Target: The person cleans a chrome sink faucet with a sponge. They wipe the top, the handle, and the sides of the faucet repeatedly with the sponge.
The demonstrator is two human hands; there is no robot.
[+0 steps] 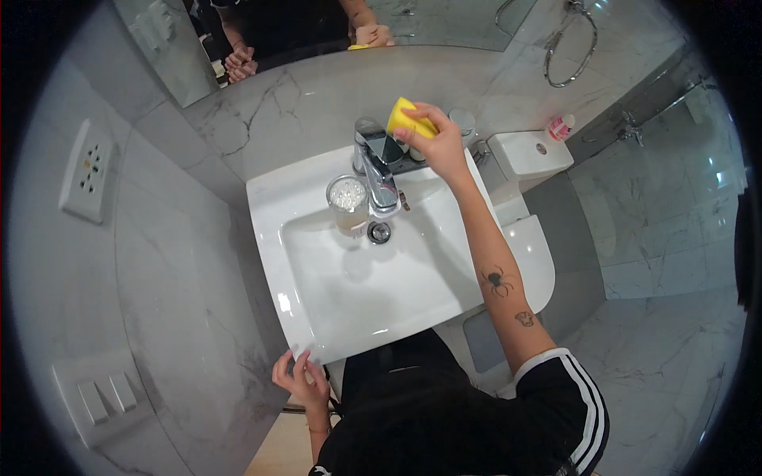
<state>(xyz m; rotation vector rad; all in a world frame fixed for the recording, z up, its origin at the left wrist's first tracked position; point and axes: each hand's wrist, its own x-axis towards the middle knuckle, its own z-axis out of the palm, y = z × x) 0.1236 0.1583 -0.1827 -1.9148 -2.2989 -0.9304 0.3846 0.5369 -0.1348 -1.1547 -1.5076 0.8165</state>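
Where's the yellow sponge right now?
Head view, upper middle: the yellow sponge is in the right hand, up and to the right of the chrome faucet in the picture.

- The sponge [403,117] is showing bright yellow above the sink's back edge.
- The sink [373,297] is gleaming plain white from corner to corner.
- The tap [381,189] is shining silver at the sink's back edge.
- The foam [348,193] in the clear glass [351,216] is looking white.
- The wall [178,270] is displaying darker veins over grey.
- The shirt [460,428] is showing black, white stripes running along its sleeve [586,408].
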